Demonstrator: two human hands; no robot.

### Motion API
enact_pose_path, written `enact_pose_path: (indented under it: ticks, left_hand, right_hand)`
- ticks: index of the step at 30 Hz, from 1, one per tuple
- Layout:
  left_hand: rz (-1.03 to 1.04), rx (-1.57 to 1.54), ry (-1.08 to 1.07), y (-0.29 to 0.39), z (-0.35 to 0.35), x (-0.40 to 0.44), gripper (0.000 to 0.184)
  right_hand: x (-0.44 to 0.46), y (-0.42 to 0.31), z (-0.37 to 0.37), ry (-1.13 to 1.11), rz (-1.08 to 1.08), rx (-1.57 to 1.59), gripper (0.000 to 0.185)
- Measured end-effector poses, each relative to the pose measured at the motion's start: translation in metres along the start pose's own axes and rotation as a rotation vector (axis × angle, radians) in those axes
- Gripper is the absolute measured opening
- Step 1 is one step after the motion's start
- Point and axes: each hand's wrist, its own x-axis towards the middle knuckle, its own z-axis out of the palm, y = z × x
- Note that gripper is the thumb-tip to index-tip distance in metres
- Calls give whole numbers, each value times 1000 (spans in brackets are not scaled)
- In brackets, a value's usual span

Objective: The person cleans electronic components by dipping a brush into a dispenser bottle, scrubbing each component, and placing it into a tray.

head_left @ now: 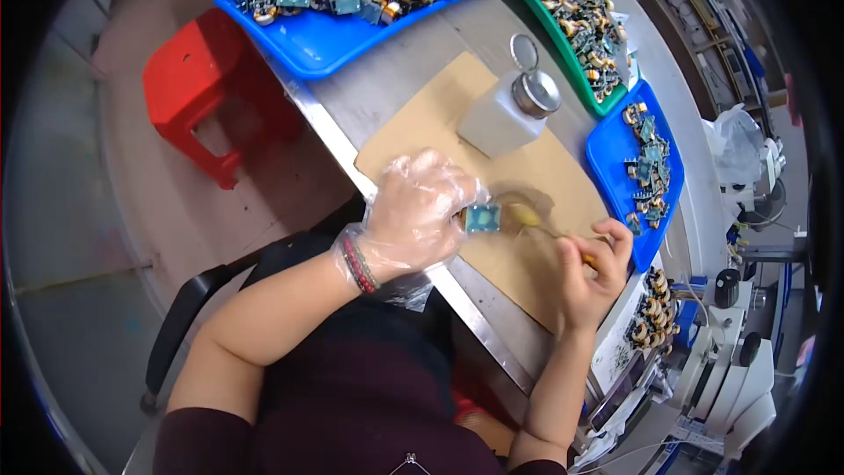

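My left hand (422, 211), in a clear plastic glove, is closed on a small green circuit board (483, 218) over the brown cardboard sheet (411, 127). My right hand (594, 277) is bare and pinches a thin brush (526, 215) with a yellowish tip. That tip is just right of the board, with a small gap between them. Beyond my hands, a white square bottle (501, 119) with a metal top and a raised round lid stands on the cardboard.
A blue tray (316, 51) of circuit boards is at the top. A green tray (563, 44) and a smaller blue tray (605, 158) of parts lie right. More parts (653, 312) sit near my right arm. A red stool (198, 62) stands left of the table.
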Motion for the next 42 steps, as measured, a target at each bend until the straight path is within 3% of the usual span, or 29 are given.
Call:
enact_pose_path:
  ticks: [1, 2, 4, 5, 7, 9, 10, 12, 13, 15, 18, 20, 22, 23, 24, 27, 28, 30, 32, 35, 36, 38, 42]
  left_hand:
    - [-7, 28, -67, 0, -2, -1, 25]
    - [-7, 23, -58, 1, -1, -1, 26]
    - [-16, 17, -92, 1, -2, 0, 28]
    - [-36, 7, -102, 1, -2, 2, 29]
    - [-9, -30, -32, 0, -1, 0, 28]
    - [12, -8, -42, -3, 1, -2, 27]
    - [5, -10, -53, -2, 3, -3, 27]
    - [26, 16, 21, 0, 1, -1, 18]
    - [-4, 60, -114, 0, -3, 1, 27]
    - [19, 46, -79, 0, -2, 0, 27]
    - [10, 37, -42, 0, 0, -3, 27]
    - [5, 62, -90, -2, 0, -3, 28]
    - [35, 67, -78, 1, -2, -1, 28]
    - [29, 51, -75, 2, -1, -3, 29]
    - [14, 37, -64, 1, 0, -2, 30]
    - [16, 29, -38, -1, 0, -2, 28]
    - [34, 52, -38, 0, 0, -2, 27]
    - [58, 62, -34, 0, 0, -1, 26]
    - [16, -7, -40, 2, -1, -3, 26]
    - [-1, 37, -57, 2, -1, -4, 32]
    - [0, 60, -74, 1, -1, -2, 32]
    - [19, 53, -86, 3, -1, -2, 31]
    - [9, 21, -16, 3, -1, 1, 22]
  right_hand:
    - [0, -14, 12, -56, -45, 18, 14]
    - [3, -23, 19, -216, -94, -164, 13]
    - [1, 6, 22, -134, 39, 21, 10]
    - [5, 11, 6, -112, 13, -129, 8]
    - [3, 16, -3, -29, 211, -138, 9]
    - [-2, 2, 4, 1, -2, -57, 9]
    - [3, -18, 13, -93, -86, -29, 10]
    - [0, -5, 26, -174, -29, -26, 13]
    - [5, 6, 20, -99, -38, -39, 13]
    - [9, 22, 1, -54, 55, -227, 10]
    - [6, 1, 7, 16, -41, -24, 10]
    - [3, -23, 21, -247, 33, -58, 11]
    - [7, 7, 17, -151, 10, -25, 11]
    - [10, 4, -2, -161, 258, -181, 10]
    - [13, 7, -8, -112, 359, -88, 8]
    - [1, -13, 1, -185, 100, 51, 9]
    - [-2, -21, 7, -298, 238, 129, 10]
    - [-1, 5, -6, -343, 248, 20, 10]
    - [-4, 32, -29, -283, 332, -34, 8]
    - [4, 2, -12, -61, 141, 4, 10]
    - [9, -14, -1, -151, 52, 22, 10]
    - [3, -16, 16, -273, 103, 106, 10]
    - [2, 18, -17, -95, 312, -128, 9]
